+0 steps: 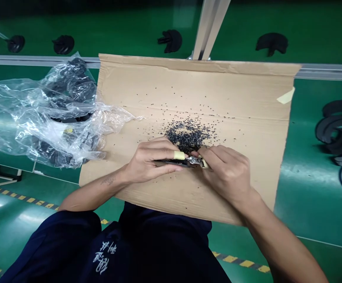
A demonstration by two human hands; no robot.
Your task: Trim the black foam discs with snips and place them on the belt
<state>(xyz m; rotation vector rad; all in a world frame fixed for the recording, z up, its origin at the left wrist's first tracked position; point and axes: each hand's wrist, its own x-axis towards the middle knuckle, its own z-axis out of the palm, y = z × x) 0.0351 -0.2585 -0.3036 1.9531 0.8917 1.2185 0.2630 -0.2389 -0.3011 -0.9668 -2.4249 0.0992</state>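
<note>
Pinched between the thumb and fingers of my left hand [153, 159] is a thin black part [165, 162], mostly covered by the fingers. Yellow tape wraps one finger of that hand. My right hand [228, 167] is closed round small metal cutting pliers [194, 160], whose jaws meet the right end of the black part. Whether the jaws are closed cannot be made out. Just beyond both hands lies a heap of tiny black scraps [185, 133], thinning out over the cardboard sheet [232, 90].
At the left, a clear plastic bag [61, 114] holds black parts and overlaps the cardboard. Curved black pieces [340, 125] are grouped on the green surface at the right. Behind the cardboard run a metal rail [320, 72] and an upright post [212, 27], with more black pieces [272, 42] beyond.
</note>
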